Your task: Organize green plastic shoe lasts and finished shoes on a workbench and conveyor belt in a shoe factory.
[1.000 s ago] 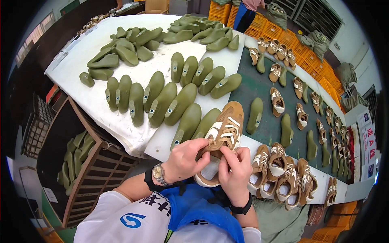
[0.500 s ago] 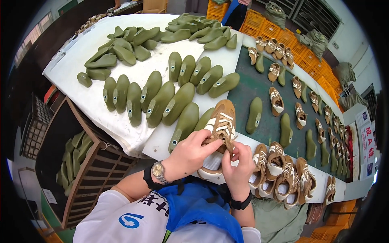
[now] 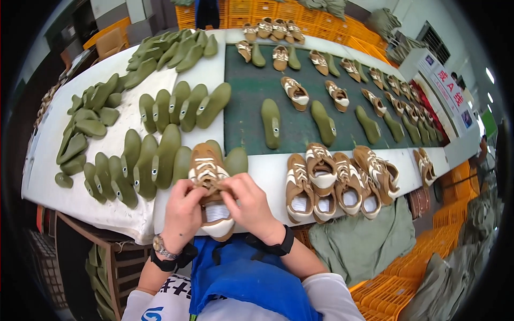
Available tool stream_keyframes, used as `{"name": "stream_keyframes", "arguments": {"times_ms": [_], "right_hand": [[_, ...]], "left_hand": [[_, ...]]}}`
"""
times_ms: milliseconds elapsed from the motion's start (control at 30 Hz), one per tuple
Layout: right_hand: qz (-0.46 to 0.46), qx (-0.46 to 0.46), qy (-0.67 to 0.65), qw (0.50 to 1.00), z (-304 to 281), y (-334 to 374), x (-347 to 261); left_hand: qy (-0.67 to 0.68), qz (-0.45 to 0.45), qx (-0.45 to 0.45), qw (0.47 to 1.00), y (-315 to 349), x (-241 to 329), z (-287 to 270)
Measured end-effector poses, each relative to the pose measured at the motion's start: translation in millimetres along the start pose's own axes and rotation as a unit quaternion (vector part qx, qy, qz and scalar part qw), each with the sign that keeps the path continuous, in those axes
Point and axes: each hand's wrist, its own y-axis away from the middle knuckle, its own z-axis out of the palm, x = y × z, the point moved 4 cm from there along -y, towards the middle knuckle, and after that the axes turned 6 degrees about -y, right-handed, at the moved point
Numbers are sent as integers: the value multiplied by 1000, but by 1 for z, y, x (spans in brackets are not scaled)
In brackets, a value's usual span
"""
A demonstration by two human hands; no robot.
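A brown sneaker (image 3: 208, 165) with white laces and side stripes stands at the table's near edge, toe pointing away from me. My left hand (image 3: 182, 209) pinches its upper from the left, near the top of the lacing. On the other side my right hand (image 3: 250, 207) is closed on the upper, thumb and forefinger together. The fingers hide the tongue and lace ends there. The pale striped lining and white heel show below my hands. Green shoe lasts (image 3: 167, 155) stand just left of the shoe; others are partly hidden behind it.
More sneakers (image 3: 349, 195) crowd the edge at my right. Beyond lies a dark green belt (image 3: 243, 115) bearing lasts and sneakers in rows. Piled lasts (image 3: 91, 127) cover the white table's left side. A crate (image 3: 111, 267) stands below left; orange crates (image 3: 243, 12) line the back.
My view has swung to the right, so the belt and sneakers appear further left. Both hands stay on the sneaker, the right now bent further over its upper.
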Motion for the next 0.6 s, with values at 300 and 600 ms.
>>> {"name": "stream_keyframes", "arguments": {"times_ms": [300, 600], "right_hand": [[-68, -155, 77, 983, 0, 18, -38], [41, -180, 60, 981, -28, -28, 5]], "left_hand": [[-48, 6, 69, 996, -14, -3, -3], [-38, -11, 55, 998, 4, -42, -14]]}}
